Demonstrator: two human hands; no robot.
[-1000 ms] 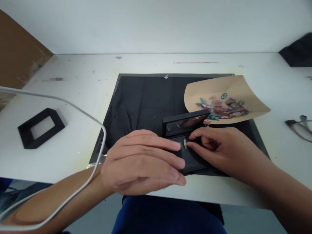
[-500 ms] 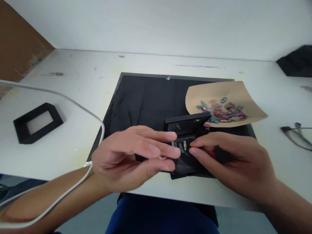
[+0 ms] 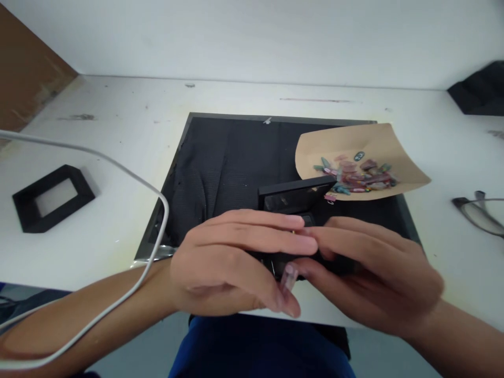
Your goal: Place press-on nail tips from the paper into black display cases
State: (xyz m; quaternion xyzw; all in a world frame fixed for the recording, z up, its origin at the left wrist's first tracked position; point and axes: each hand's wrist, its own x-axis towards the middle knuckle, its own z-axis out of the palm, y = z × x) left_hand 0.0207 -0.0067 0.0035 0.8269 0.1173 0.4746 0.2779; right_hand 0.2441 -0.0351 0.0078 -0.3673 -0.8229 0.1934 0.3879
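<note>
A small translucent pinkish piece, which looks like a press-on nail (image 3: 289, 277), is pinched between the thumb and index finger of my left hand (image 3: 232, 262). The other left fingers stretch across a hinged black box (image 3: 297, 193), covering most of its inside. Its lid stands raised behind them. From the right, my right hand (image 3: 374, 275) reaches in with thumb and index curved in a pinch. The left fingers hide the right index fingertip and anything it may hold. The right thumb tip is close to the pinkish nail.
Behind the box, brown paper (image 3: 354, 136) holds a pile of nail-like pieces (image 3: 358, 176). Under both lies a black mat (image 3: 236, 152). A white cable (image 3: 129, 164) loops over my left forearm. A black frame (image 3: 53, 197) lies left, glasses (image 3: 480, 212) right, a black object (image 3: 480, 89) at back right.
My left hand has moved right and down over the box, bringing the pinkish nail into view. My right fingertips have slipped behind the left fingers. The pieces inside the box are now hidden.
</note>
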